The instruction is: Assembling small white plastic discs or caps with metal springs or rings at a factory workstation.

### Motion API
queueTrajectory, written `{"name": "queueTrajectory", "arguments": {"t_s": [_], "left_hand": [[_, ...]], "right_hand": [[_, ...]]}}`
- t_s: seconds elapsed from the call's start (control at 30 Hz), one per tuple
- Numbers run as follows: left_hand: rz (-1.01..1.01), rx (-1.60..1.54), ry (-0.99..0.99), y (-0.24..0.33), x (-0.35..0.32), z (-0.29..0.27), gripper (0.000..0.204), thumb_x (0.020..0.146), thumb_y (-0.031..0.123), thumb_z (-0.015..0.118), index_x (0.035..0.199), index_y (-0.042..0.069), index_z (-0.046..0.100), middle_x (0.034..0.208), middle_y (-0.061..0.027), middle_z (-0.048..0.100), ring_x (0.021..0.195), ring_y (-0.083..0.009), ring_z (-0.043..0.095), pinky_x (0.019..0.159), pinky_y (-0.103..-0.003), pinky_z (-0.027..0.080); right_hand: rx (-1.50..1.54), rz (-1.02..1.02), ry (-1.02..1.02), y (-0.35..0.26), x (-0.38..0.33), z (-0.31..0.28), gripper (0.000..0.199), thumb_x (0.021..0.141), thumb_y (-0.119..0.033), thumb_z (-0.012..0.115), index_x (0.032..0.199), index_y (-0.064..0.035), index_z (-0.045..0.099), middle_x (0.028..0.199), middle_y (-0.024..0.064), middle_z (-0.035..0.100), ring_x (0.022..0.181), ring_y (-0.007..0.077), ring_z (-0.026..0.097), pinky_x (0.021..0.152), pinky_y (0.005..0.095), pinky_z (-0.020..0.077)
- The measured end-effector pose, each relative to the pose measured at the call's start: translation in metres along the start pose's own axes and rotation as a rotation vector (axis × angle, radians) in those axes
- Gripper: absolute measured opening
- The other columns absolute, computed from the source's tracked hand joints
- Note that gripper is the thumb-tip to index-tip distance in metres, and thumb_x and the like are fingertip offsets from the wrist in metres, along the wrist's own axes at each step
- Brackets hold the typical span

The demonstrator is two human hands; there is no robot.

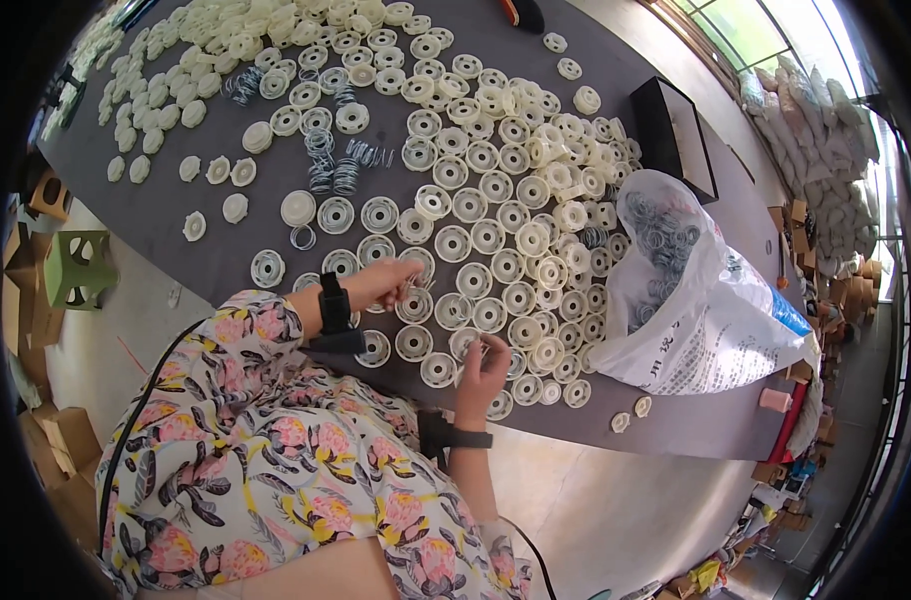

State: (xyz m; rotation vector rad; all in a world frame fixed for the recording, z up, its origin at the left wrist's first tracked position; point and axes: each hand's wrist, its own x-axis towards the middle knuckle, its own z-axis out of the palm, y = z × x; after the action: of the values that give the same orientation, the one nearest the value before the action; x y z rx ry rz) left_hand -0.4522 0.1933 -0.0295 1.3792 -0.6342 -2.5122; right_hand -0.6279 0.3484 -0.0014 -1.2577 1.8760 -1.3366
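My left hand is over the near part of the grey table, fingers pinched together above the round white plastic parts; whatever it holds is too small to make out. To its right and nearer me, my right hand has its thumb and fingers curled together beside another white plastic ring, and what is between them cannot be told. Around both hands lie rows of these flat rings with a central hole. Beyond my left hand, metal coil springs lie in a small heap, with a single spring nearer.
A white plastic bag full of springs lies open at the right. Behind it stands a black open box. Piles of white parts cover the far table. A green stool stands on the floor at left.
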Motion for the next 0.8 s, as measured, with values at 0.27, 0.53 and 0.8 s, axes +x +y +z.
{"name": "queueTrajectory", "arguments": {"t_s": [0.27, 0.53, 0.8], "left_hand": [[0.731, 1.542, 0.405, 0.017, -0.002, 0.000, 0.048, 0.074, 0.028, 0.068, 0.113, 0.004, 0.055, 0.107, -0.0147, 0.053, 0.091, -0.0309, 0.056, 0.079, -0.040, 0.045], [0.776, 1.145, -0.225, -0.005, -0.033, 0.056, 0.056, 0.072, 0.027, 0.073, 0.120, 0.006, 0.053, 0.103, -0.0107, 0.056, 0.093, -0.0261, 0.058, 0.079, -0.037, 0.048], [0.542, 0.909, -0.218, 0.001, -0.033, 0.042, 0.040, 0.077, 0.027, 0.073, 0.105, 0.001, 0.060, 0.088, -0.0084, 0.063, 0.081, -0.0177, 0.062, 0.070, -0.029, 0.050]], "right_hand": [[0.298, 0.368, 0.072, 0.002, 0.004, 0.008, 0.021, 0.089, -0.015, 0.058, 0.105, -0.0009, 0.055, 0.099, 0.0064, 0.055, 0.083, 0.0141, 0.054, 0.072, 0.0245, 0.0450], [0.775, 0.719, 0.036, 0.002, 0.009, 0.021, 0.027, 0.094, -0.019, 0.051, 0.115, -0.0025, 0.050, 0.105, 0.0075, 0.056, 0.090, 0.0152, 0.059, 0.070, 0.0299, 0.0552], [0.703, 0.628, -0.165, -0.006, 0.012, 0.006, 0.033, 0.091, -0.012, 0.054, 0.122, -0.0005, 0.050, 0.110, 0.0096, 0.057, 0.087, 0.0151, 0.062, 0.070, 0.0282, 0.0551]]}}
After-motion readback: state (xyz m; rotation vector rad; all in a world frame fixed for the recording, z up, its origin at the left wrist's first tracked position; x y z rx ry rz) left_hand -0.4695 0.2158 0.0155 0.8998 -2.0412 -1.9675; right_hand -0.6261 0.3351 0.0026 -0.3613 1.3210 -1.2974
